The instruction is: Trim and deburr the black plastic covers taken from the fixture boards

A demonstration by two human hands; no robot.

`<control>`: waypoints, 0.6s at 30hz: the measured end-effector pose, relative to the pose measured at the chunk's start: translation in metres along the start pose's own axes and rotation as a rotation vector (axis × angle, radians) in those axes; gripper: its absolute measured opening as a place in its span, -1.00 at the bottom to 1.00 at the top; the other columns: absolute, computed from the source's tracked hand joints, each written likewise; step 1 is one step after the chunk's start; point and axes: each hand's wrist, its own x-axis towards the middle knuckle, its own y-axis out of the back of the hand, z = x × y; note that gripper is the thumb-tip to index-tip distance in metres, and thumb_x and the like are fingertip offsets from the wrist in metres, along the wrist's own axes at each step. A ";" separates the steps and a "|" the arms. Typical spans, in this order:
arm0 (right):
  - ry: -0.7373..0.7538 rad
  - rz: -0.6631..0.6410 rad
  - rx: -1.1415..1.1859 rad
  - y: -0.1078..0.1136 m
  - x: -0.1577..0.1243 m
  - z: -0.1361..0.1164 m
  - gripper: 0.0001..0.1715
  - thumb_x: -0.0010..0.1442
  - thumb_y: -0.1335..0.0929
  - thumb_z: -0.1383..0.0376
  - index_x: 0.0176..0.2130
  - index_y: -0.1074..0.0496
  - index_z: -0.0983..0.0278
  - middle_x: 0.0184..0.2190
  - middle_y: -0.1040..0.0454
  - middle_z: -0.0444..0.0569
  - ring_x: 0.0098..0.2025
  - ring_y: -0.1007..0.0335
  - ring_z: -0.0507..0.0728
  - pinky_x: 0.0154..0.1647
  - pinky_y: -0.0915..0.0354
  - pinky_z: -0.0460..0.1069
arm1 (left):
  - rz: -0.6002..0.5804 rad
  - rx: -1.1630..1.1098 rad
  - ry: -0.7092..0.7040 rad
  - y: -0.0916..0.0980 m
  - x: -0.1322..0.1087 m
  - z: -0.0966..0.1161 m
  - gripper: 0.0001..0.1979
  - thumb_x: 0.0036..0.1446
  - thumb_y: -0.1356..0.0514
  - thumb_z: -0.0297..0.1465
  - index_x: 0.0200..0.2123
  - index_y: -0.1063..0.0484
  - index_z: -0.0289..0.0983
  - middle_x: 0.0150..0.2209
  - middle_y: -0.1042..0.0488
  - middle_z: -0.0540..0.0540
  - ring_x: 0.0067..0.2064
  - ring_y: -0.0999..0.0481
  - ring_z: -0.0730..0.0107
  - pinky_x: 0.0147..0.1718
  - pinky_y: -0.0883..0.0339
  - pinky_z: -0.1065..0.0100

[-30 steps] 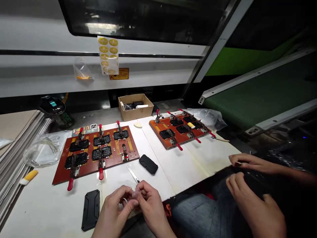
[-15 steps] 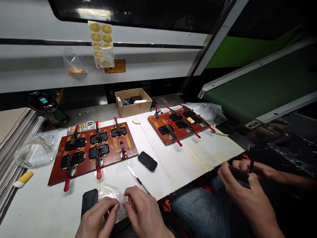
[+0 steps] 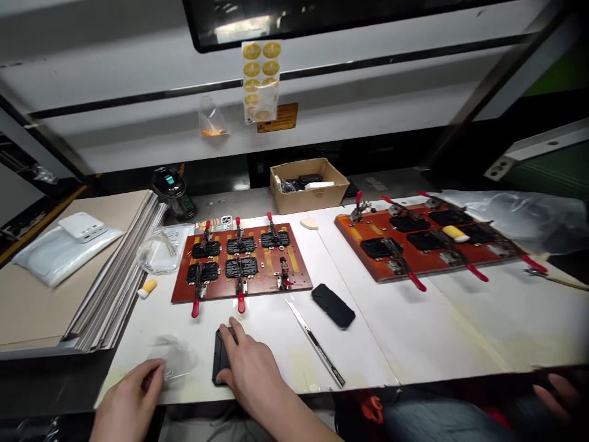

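My left hand [image 3: 131,396], at the lower left of the head view, pinches a crumpled clear plastic bag [image 3: 178,357] by its edge. The bag is blurred. On the white tabletop, my right hand [image 3: 255,368] grips a flat black case [image 3: 219,363], with the thumb at its near end and the fingers over its far end. The hand hides part of this case. To its right lie a slim utility knife [image 3: 316,345], blade extended, and a second black case [image 3: 334,306].
Behind my hands is a red-brown fixture board [image 3: 301,276] with red-handled clamps and black parts; a similar board [image 3: 375,265] is on the right. A cardboard box [image 3: 308,199] stands at the back, stacked sheets [image 3: 115,239] at left. Another person's hand [image 3: 559,396] shows at lower right.
The view has swung left. My right hand has let go of the plastic bag and taken hold of the black case. My left hand has drawn the bag away to the left.
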 end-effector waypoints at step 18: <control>-0.230 0.206 0.649 0.011 -0.053 0.021 -0.79 0.27 -0.35 0.22 -0.38 -0.44 0.26 -0.43 -0.42 -0.12 -0.40 -0.30 0.04 -0.40 -0.09 -0.08 | -0.063 -0.352 -0.269 -0.050 -0.003 0.085 -0.64 0.23 -0.10 0.01 -0.29 -0.45 -0.13 -0.42 -0.56 0.02 -0.46 -0.53 0.35 -0.42 -0.41 0.43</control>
